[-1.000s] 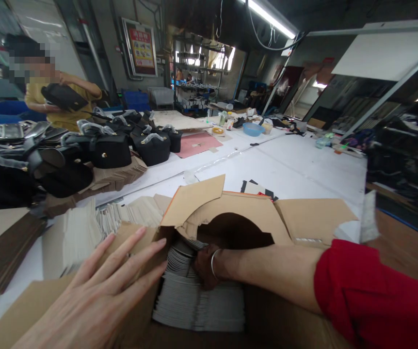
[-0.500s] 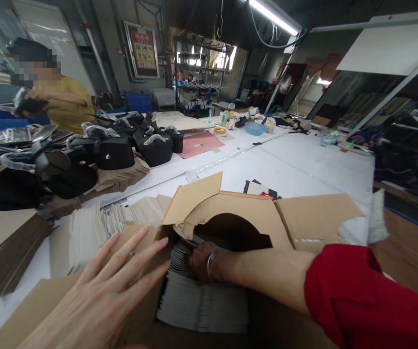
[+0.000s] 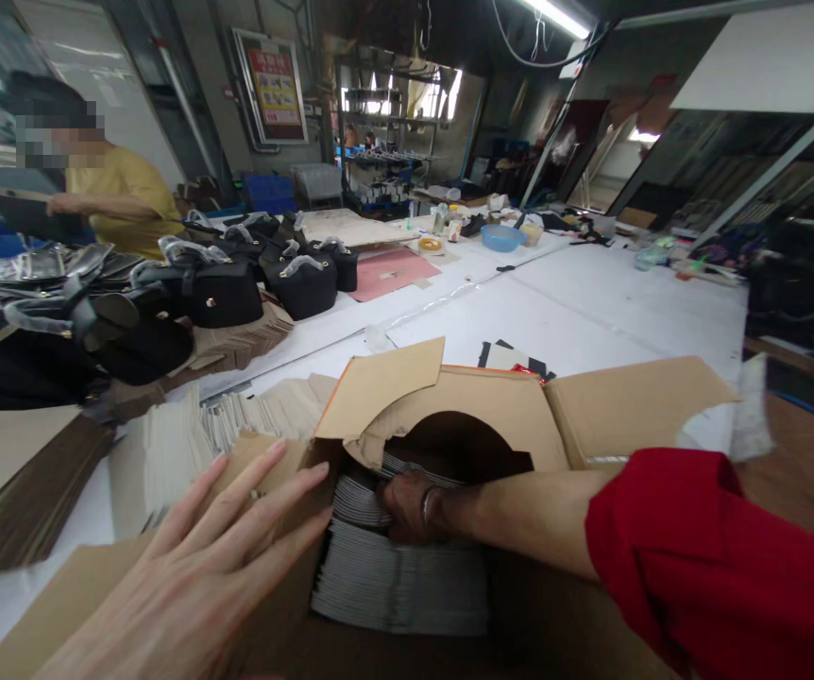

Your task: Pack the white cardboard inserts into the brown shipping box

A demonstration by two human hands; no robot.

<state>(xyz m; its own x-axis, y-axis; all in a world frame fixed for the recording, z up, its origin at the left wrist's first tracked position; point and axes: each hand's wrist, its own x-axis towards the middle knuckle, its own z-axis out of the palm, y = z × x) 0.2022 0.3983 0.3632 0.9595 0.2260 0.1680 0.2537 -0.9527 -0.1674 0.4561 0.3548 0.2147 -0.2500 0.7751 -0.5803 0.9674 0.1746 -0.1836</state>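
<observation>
An open cardboard box [image 3: 492,401] stands in front of me, its flaps folded outward. Inside it lie stacks of thin grey sheets [image 3: 399,581]. My left hand [image 3: 215,557] rests with fingers spread on the box's left flap and holds nothing. My right hand [image 3: 411,507], with a bracelet at the wrist, reaches into the box at the upper grey stack [image 3: 359,499]. Its fingers are curled down and partly hidden in shadow, so their grip is unclear.
Black handbags [image 3: 219,293] and stacked brown boards [image 3: 25,491] fill the left side. Pale sheets [image 3: 173,453] lie beside the box. A blue basin [image 3: 502,238] stands farther back. A person in yellow [image 3: 130,194] works at the far left.
My right hand has shifted slightly right within the box, showing more of the upper grey stack. The person in yellow now holds a flat dark piece. My left hand stays put.
</observation>
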